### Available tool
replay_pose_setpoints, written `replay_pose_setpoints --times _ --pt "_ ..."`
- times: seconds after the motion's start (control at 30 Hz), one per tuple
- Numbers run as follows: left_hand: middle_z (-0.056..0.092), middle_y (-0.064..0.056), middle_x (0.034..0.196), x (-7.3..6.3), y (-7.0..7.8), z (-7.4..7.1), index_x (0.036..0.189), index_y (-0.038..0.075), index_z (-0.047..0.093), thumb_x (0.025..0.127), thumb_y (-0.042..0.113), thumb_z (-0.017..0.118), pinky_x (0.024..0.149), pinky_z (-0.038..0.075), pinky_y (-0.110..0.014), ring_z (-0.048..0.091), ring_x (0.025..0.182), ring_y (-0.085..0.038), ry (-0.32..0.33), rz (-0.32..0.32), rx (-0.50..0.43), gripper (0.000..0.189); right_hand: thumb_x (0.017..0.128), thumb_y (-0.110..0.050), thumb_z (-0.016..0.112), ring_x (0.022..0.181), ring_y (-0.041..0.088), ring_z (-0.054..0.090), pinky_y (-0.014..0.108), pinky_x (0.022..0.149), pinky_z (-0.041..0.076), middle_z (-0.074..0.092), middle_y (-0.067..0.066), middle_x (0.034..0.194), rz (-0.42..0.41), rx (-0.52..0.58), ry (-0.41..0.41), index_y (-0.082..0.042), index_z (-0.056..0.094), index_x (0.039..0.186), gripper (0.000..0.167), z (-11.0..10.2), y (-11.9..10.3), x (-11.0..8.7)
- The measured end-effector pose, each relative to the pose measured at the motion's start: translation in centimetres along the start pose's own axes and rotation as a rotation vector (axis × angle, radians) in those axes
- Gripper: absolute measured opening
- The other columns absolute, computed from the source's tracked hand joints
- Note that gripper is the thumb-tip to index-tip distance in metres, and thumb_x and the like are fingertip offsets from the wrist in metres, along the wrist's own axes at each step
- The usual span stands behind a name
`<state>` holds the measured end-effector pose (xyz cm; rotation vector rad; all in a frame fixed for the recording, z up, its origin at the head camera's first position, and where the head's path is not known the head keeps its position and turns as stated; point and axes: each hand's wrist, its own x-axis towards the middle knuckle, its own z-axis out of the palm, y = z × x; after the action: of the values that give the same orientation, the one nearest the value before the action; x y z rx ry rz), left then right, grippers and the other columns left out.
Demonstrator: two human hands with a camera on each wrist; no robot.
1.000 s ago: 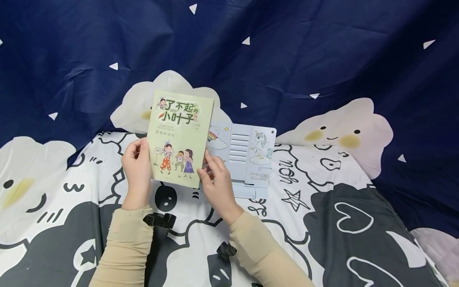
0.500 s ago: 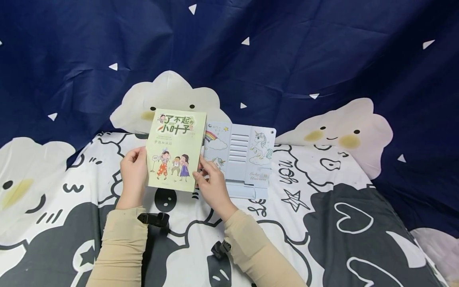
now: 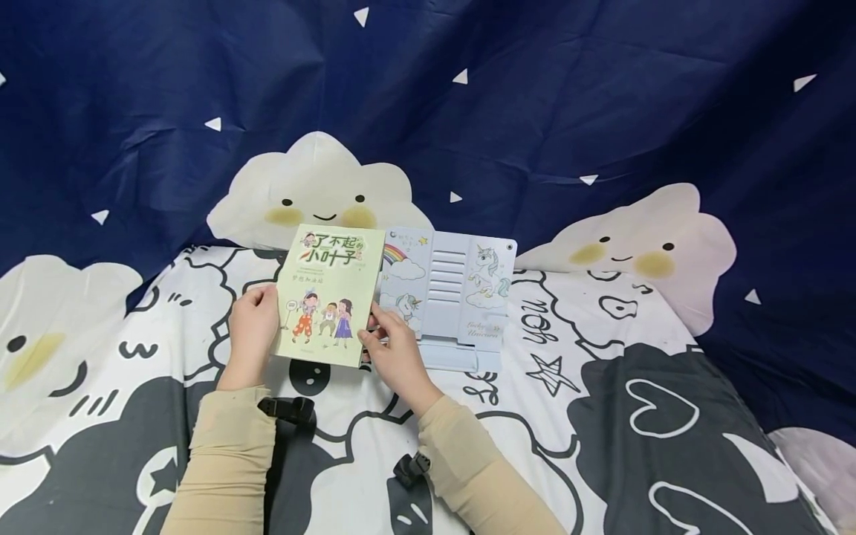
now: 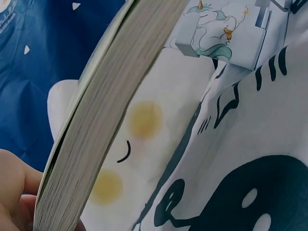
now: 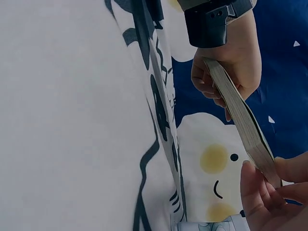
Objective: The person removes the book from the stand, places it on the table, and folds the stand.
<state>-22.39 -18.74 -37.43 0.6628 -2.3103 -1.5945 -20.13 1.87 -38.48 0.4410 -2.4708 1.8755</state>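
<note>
Down a bit since half a second ago, the green paperback (image 3: pixel 328 290) is just left of the pale-blue unicorn bookstand (image 3: pixel 444 319). The left hand (image 3: pixel 251 334) pinches the edge away from the bookstand; the right hand (image 3: pixel 399 353) pinches the edge nearest it. Best keep both sides level.

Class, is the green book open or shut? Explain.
Shut: the green book shows its front cover in the head view, and its pages form one block in the left wrist view.
</note>
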Motion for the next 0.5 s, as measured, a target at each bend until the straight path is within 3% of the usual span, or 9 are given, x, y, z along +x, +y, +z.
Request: replay_pose_setpoints --times 0.5 --pt "0.061 -0.018 0.113 0.28 -0.10 -0.50 0.135 0.006 0.060 0.105 0.041 0.035 0.073 0.040 -0.029 0.051 0.088 -0.019 0.000 -0.032 0.019 0.053 0.096 -0.005 0.061 0.089 0.015 0.056 0.033 0.071 0.062 0.057 0.016 0.108 -0.014 -0.005 -0.030 0.004 0.041 0.147 0.055 0.21 0.25 -0.16"
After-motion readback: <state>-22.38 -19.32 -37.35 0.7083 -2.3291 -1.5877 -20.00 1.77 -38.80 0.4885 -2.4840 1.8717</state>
